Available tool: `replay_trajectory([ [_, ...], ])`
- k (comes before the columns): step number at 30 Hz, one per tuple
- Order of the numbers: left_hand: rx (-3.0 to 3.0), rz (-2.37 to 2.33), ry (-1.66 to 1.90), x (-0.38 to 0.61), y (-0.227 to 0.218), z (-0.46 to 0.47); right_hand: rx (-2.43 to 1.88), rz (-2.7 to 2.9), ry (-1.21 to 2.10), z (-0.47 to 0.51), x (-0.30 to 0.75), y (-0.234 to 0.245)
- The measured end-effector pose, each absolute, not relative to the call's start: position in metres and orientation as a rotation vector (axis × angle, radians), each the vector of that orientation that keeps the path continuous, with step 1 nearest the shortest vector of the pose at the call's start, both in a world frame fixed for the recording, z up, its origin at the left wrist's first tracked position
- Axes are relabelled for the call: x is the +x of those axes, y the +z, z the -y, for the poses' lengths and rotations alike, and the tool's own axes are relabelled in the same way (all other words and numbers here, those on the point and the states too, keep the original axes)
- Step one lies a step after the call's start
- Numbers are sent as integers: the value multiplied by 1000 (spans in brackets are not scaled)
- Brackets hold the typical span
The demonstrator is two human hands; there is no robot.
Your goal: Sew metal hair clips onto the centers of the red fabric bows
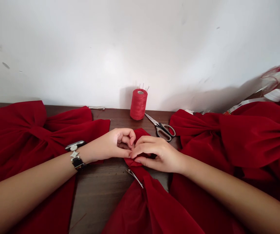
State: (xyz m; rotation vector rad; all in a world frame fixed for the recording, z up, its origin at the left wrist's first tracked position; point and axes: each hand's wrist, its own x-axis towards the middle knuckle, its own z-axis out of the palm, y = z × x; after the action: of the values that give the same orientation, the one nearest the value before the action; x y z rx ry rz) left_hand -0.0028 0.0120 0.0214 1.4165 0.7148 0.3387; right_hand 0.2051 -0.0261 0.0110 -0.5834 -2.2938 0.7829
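Both hands meet at the middle of the dark wooden table [98,191] over a gathered piece of red fabric [152,204]. My left hand [114,144] is curled, its fingertips pinching the fabric's bunched top. My right hand [154,154] presses and pinches the same folded spot from the right. A metal hair clip [135,177] grips the fabric just below my fingers. A watch [76,155] sits on my left wrist.
A red thread spool [138,104] with pins stuck in its top stands against the white wall. Scissors [163,128] lie to its right. Large red fabric bows lie at the left [20,136] and right [240,136]. A second clip [96,108] lies near the wall.
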Motion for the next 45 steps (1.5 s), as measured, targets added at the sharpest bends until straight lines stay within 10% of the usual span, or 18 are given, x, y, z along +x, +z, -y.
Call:
replay_trajectory([
  [45, 1716, -641, 335, -4, 19, -15, -656, 2123, 1104, 16, 208, 12],
])
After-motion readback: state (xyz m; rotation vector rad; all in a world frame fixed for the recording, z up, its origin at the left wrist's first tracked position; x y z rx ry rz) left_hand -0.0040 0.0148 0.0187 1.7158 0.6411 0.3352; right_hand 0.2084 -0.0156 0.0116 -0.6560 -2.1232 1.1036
